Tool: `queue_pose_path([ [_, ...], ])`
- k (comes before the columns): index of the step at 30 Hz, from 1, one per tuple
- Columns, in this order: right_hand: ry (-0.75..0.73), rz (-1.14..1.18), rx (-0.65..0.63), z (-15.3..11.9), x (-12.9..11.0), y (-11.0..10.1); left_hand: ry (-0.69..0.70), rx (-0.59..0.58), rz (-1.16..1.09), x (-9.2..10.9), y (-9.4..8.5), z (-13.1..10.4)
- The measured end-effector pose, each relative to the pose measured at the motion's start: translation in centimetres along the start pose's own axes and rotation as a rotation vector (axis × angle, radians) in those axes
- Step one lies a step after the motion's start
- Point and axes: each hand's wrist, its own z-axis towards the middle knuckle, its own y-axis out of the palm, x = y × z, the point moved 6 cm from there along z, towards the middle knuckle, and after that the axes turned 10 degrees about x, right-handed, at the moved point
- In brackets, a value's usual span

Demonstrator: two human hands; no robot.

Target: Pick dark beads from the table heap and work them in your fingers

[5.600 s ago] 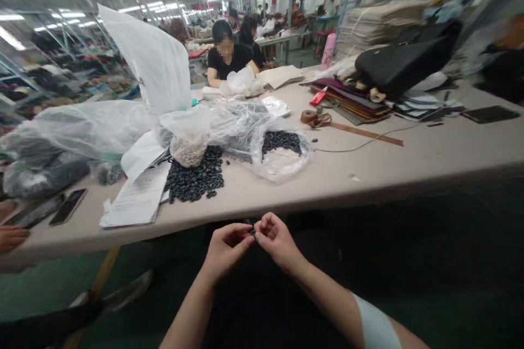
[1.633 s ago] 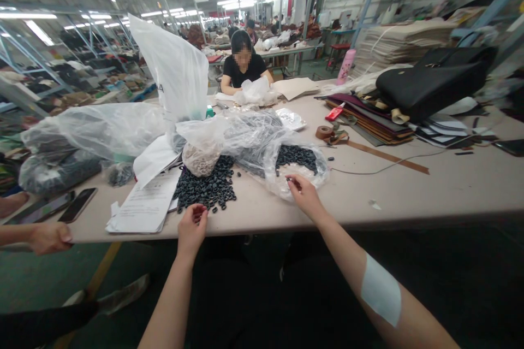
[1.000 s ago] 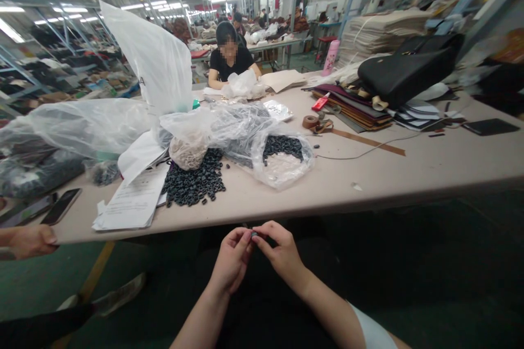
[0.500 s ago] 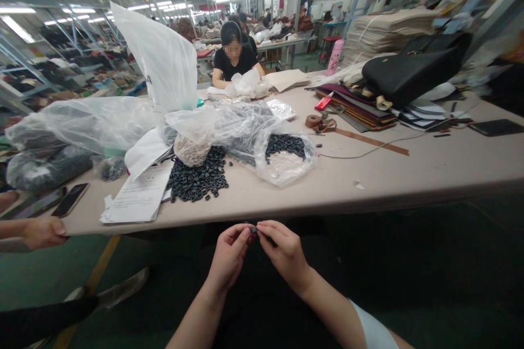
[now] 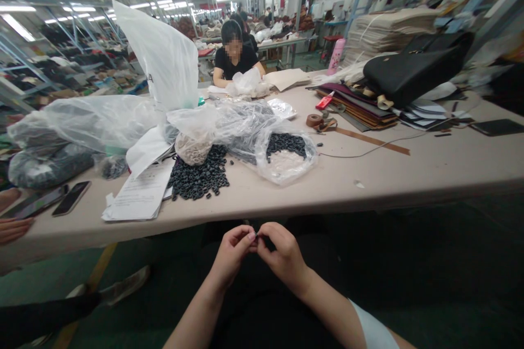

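Note:
My left hand (image 5: pixel 232 253) and my right hand (image 5: pixel 284 256) meet just below the table's front edge, fingertips almost touching. Between them, pinched from both sides, is a small dark piece (image 5: pixel 256 234), mostly covered by the fingers; its exact shape cannot be made out. Beyond my hands, a pile of small dark loops (image 5: pixel 197 177) lies loose on the table. More of these dark pieces (image 5: pixel 286 145) show in the mouth of a clear plastic bag (image 5: pixel 282 174). A bundle of pale beige rings (image 5: pixel 192 148) rests against the pile.
Printed sheets (image 5: pixel 137 196) and a phone (image 5: pixel 71 198) lie left on the table (image 5: pixel 368 174). A co-worker's hand (image 5: pixel 14 230) is at the left edge; another person (image 5: pixel 235 59) sits opposite. To the right are a brown strap (image 5: pixel 374 141), stacked leather pieces (image 5: pixel 360 111) and a black bag (image 5: pixel 413 73).
My fingers have closed in further around the small dark piece, with my right fingers more bent. At the left, the co-worker's hand has drawn back toward the frame's edge.

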Motion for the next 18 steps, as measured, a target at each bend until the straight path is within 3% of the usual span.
queue_pose_path([
  [5, 0.025, 0.025, -0.127, -0.2, 0.0, 0.6, 0.06, -0.067, 0.234, 1.1, -0.8, 0.7],
  [9, 0.024, 0.053, -0.191, -0.2, -0.3, 1.0, 0.064, -0.13, 0.258, 1.9, -0.7, 0.8],
  [18, 0.006, 0.013, -0.213, -0.8, -0.3, 1.3, 0.049, -0.14, 0.338, 0.8, -0.8, 1.1],
])
